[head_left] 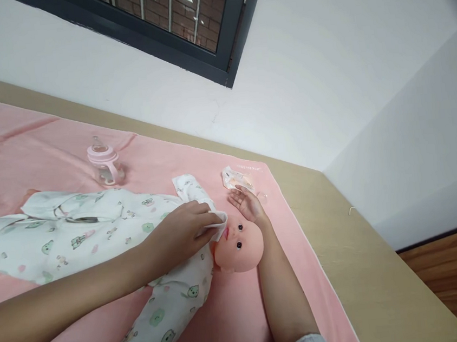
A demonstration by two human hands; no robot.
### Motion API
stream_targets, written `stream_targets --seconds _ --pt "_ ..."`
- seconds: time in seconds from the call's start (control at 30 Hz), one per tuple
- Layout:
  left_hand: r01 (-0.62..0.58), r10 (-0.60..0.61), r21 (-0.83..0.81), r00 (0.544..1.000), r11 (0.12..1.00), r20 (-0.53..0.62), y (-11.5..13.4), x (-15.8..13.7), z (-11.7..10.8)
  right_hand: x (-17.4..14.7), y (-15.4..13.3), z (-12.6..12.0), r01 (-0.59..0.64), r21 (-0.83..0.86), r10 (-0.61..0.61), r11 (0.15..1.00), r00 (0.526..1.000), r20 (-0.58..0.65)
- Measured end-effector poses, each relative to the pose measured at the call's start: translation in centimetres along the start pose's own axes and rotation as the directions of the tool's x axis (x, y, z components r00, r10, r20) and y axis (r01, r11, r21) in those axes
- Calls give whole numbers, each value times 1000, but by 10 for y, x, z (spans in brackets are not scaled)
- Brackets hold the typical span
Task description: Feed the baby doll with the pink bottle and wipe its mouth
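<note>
A baby doll (242, 243) lies on its back, its bald head to the right, dressed in a white patterned outfit (111, 216). My left hand (189, 225) reaches across its chest, fingers closed on a white cloth (220, 223) at the doll's chin and mouth. Beyond the doll's head lies my right hand (247, 204), palm up, fingers apart and slightly bent, holding nothing I can see. Its fingertips are beside a crinkled white packet (229, 178); whether they touch it I cannot tell.
A pink-lidded baby bottle (106, 165) with a handle stands on the pink sheet (239, 311). Near my right wrist is a small clear round piece (262, 196). The wooden table (354, 245) meets a white wall with a dark-framed window (200, 54).
</note>
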State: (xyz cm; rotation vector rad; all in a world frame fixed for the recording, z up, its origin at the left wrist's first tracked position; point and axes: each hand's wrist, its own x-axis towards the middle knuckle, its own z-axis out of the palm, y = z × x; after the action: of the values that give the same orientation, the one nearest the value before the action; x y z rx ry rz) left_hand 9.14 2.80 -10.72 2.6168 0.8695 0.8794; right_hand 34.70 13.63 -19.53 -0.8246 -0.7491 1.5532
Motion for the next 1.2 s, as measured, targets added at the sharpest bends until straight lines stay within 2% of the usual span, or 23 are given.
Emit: stream_targets --seconds 0.07,0.53,0.83,1.0,1.2 --pt "-8 8 -2 1000 1000 -29 -2 -1 1 -1 0 1 4 -6 -4 1000 1000 -4" --pt "-11 11 17 1000 1000 4 -6 -1 3 0 -1 3 -3 -22 3 1000 1000 -10" --pt "-21 22 41 999 999 -31 -7 -1 6 -1 -1 3 -1 -25 1 1000 1000 -8" --pt "-23 23 35 1000 999 -11 -9 -1 8 -1 0 3 0 -29 0 1000 1000 -5" --pt "-23 24 26 1000 999 -8 -5 0 2 -2 -1 5 1 -31 -1 1000 1000 -4"
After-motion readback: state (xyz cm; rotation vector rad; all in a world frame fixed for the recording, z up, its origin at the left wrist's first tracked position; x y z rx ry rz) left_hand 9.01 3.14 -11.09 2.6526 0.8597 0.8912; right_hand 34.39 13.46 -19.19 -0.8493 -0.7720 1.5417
